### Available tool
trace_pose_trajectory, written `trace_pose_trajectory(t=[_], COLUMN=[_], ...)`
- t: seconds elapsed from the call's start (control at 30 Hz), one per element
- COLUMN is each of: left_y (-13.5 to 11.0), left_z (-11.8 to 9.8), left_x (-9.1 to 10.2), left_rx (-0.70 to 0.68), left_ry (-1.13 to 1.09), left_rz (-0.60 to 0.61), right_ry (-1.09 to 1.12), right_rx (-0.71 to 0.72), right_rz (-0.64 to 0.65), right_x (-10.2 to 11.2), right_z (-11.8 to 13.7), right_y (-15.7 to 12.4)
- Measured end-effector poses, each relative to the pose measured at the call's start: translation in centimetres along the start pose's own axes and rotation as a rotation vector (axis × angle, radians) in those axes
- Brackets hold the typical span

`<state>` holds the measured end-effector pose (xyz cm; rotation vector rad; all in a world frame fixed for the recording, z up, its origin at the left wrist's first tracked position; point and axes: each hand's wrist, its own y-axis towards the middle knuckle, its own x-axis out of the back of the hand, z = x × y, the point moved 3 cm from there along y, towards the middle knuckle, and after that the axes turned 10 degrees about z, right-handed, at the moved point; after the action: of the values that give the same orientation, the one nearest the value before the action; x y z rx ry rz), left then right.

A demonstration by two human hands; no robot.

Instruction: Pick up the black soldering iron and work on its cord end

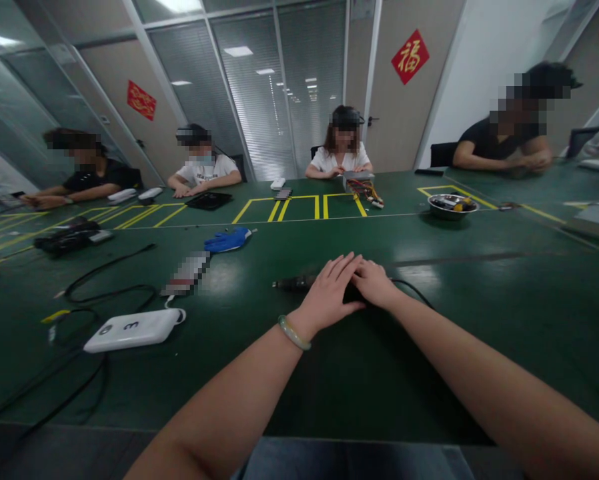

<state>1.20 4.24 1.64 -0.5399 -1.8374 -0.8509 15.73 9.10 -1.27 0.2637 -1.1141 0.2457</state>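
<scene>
A black corded electric screwdriver (295, 284) lies across the green table, its tip pointing left and its cable running off to the right. My left hand (332, 287) rests over the tool's body, palm down, fingers stretched out and thumb apart. Beside it, my right hand (374, 281) lies over the tool's rear part near the cable, its fingers loosely extended and meeting the left fingertips. Neither hand is wrapped round the screwdriver. The middle of the tool is hidden beneath my hands.
At left lie a white power bank (134, 331) wired to a phone (187, 273), a blue glove (228, 240) and black cables (110, 291). A metal bowl (452, 207) of small parts stands at right. Across the table (504, 320), several people sit, one by a wired metal box (358, 179).
</scene>
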Motion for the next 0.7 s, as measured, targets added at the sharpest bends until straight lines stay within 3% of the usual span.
trace_pose_trajectory(t=[0.07, 0.13, 0.2, 0.27, 0.37, 0.5, 0.7], left_y=[-0.1, -0.2, -0.2, -0.1, 0.0, 0.0, -0.1], left_z=[0.9, 1.4, 1.6, 1.6, 1.2, 0.7, 1.2], left_x=[-0.3, -0.5, -0.6, -0.6, -0.6, -0.5, -0.2], left_rx=[0.054, 0.077, 0.090, 0.110, 0.099, 0.065, 0.063], left_ry=[0.008, 0.025, 0.042, 0.054, 0.071, 0.076, 0.063], left_rz=[-0.008, -0.020, -0.022, 0.000, 0.033, 0.034, 0.107], right_ry=[0.134, 0.185, 0.113, 0.007, -0.054, -0.013, -0.054], right_rx=[0.098, 0.157, 0.135, 0.025, -0.143, -0.186, -0.217], right_rz=[-0.030, -0.080, -0.132, -0.128, 0.068, 0.387, 0.438], right_x=[-0.4, 0.7, 2.7, 4.7, 6.1, 5.1, 4.8], right_z=[1.9, 2.3, 1.4, -0.3, -3.0, -5.0, -4.5], right_y=[0.0, -0.8, -2.2, -3.9, -6.3, -8.2, -8.4])
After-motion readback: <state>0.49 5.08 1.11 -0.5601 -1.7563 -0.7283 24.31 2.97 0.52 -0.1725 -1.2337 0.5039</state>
